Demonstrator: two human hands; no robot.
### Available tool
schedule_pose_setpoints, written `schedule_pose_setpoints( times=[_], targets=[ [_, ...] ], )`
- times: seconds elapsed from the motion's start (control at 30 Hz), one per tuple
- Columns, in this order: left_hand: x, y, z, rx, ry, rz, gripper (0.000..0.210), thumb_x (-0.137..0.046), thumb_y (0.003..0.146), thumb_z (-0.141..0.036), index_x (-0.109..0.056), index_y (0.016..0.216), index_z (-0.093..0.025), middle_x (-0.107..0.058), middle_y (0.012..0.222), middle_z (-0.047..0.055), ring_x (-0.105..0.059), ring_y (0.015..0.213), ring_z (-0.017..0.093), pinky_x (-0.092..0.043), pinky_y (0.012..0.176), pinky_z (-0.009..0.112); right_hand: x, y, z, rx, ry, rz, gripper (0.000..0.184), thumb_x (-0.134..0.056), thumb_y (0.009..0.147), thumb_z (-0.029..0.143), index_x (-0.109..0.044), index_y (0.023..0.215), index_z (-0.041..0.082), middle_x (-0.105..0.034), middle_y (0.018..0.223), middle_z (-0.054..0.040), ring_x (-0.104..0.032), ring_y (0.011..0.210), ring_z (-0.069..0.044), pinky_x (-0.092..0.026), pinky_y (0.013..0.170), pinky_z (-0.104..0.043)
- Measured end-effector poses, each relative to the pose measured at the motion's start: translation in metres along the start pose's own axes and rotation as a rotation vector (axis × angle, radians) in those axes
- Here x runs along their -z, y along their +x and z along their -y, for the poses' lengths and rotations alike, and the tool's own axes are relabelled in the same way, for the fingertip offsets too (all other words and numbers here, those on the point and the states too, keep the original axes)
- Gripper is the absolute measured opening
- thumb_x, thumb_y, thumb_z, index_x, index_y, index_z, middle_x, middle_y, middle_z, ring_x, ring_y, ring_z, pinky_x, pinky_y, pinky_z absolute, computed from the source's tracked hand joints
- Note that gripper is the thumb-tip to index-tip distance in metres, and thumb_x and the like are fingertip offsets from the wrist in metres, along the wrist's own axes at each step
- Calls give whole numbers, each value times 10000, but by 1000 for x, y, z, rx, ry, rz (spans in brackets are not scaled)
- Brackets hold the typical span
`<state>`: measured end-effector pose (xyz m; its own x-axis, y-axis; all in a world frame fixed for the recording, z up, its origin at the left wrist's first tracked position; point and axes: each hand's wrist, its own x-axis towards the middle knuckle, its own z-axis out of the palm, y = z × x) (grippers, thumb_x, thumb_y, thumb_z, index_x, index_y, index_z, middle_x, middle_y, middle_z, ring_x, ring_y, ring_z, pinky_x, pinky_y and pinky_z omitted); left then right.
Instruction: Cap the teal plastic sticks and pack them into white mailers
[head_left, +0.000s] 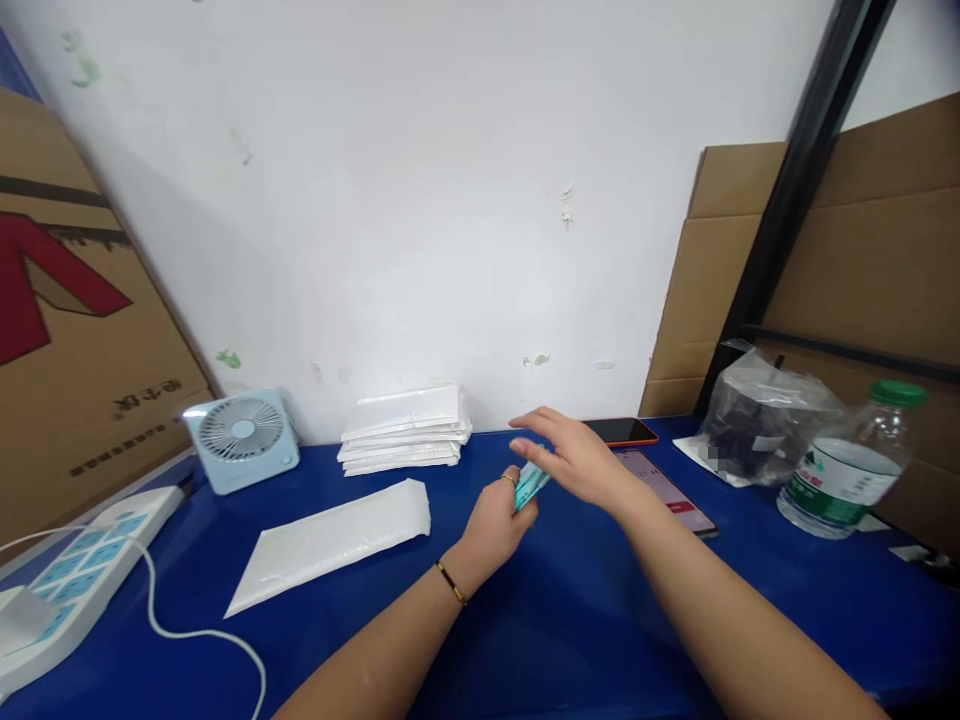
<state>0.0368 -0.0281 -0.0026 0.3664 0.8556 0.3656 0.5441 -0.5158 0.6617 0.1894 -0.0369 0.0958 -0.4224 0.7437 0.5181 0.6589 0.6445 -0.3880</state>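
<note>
My left hand (pixel 495 530), with a ring and a bracelet, is closed around a small bundle of light-blue flat pieces (pixel 530 485); their exact kind cannot be made out. Just above and to the right, my right hand (pixel 574 458) has its fingers stretched out over the bundle's upper end. Whether it touches the bundle is unclear. Left of my hands a single white padded envelope (pixel 337 538) lies flat on the blue table (pixel 570 640). Behind it, against the wall, sits a stack of similar white envelopes (pixel 405 430).
On the left stand a light-blue fan (pixel 244 435) and a power strip (pixel 90 570) with a white cable (pixel 202 634). Two phones, one dark (pixel 622 431) and one lit (pixel 667 490), lie beyond my right arm. Farther right are a plastic bag (pixel 765 420) and a green-capped bottle (pixel 847 470).
</note>
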Motion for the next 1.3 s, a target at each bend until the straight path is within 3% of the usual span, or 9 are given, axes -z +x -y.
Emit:
schedule_pose_setpoints(
  times=[0.1, 0.27, 0.37, 0.5, 0.67, 0.77, 0.9, 1.03, 1.3],
  targets=[
    [-13, 1, -11, -13, -271, -92, 54, -444, 790, -210, -480, 785, -170, -530, 579, -34, -495, 493, 94, -377, 515, 209, 1, 13, 25, 79, 67, -26, 349, -326, 914, 397, -600, 1024, 212, -604, 970, -54, -556, 892, -166, -416, 778, -286],
    [-29, -8, -8, 86, -493, -126, 120, -545, 718, -232, -487, 643, -158, -517, 515, -22, -495, 474, 93, -381, 467, 199, -33, 5, 37, 173, -64, 140, 329, -356, 909, 336, -641, 863, 177, -629, 839, -65, -576, 817, -174, -418, 810, -330],
    [-27, -13, -6, 113, -602, -52, 154, -549, 734, -285, -486, 696, -149, -499, 486, -36, -479, 429, 83, -377, 435, 192, -40, -9, 25, 129, -32, -77, 288, -438, 870, 344, -569, 1091, 214, -591, 1082, -82, -517, 1039, -214, -329, 967, -409],
    [-24, -13, -10, 80, -682, -29, 177, -530, 758, -318, -462, 741, -155, -480, 498, -51, -467, 421, 76, -382, 428, 192, -35, -23, 13, -12, 173, -358, 641, -580, 761, 409, -324, 1323, 239, -456, 1284, -97, -441, 1162, -244, -392, 931, -402],
    [-27, -13, -11, 24, -548, -51, 89, -553, 710, -221, -507, 730, -147, -535, 589, -6, -520, 547, 109, -428, 517, 223, -42, -33, 19, 88, 194, -142, 258, -418, 867, 305, -601, 1032, 227, -607, 1048, -63, -549, 1008, -200, -430, 873, -332],
    [-27, -17, -13, 13, -413, -31, 39, -519, 722, -189, -533, 744, -159, -585, 670, 29, -554, 653, 146, -462, 622, 265, -46, -39, 24, 75, 209, -115, 187, -522, 804, 320, -615, 928, 215, -621, 893, -50, -581, 844, -190, -467, 755, -312],
    [-28, -22, -27, -6, -331, -103, 109, -480, 752, -185, -541, 839, -163, -620, 872, 74, -572, 796, 181, -463, 719, 293, -51, -45, 30, -4, 274, -329, 95, -595, 726, 282, -551, 725, 198, -584, 767, -31, -553, 727, -173, -460, 689, -310],
    [-28, -27, -44, 155, -155, -218, 315, -480, 786, -261, -449, 1088, -177, -631, 888, 86, -590, 810, 222, -439, 718, 319, -62, -47, 30, -217, 409, -665, 117, -581, 723, 261, -490, 705, 191, -532, 691, 4, -511, 614, -129, -440, 602, -270],
    [-24, -29, -50, 242, 267, -76, 376, -485, 768, -259, -417, 1133, -203, -622, 912, 101, -589, 851, 267, -410, 740, 358, -89, -34, -3, -423, 861, -1062, 184, -595, 634, 186, -449, 744, 197, -466, 555, 73, -488, 439, -91, -421, 441, -217]
  ],
)
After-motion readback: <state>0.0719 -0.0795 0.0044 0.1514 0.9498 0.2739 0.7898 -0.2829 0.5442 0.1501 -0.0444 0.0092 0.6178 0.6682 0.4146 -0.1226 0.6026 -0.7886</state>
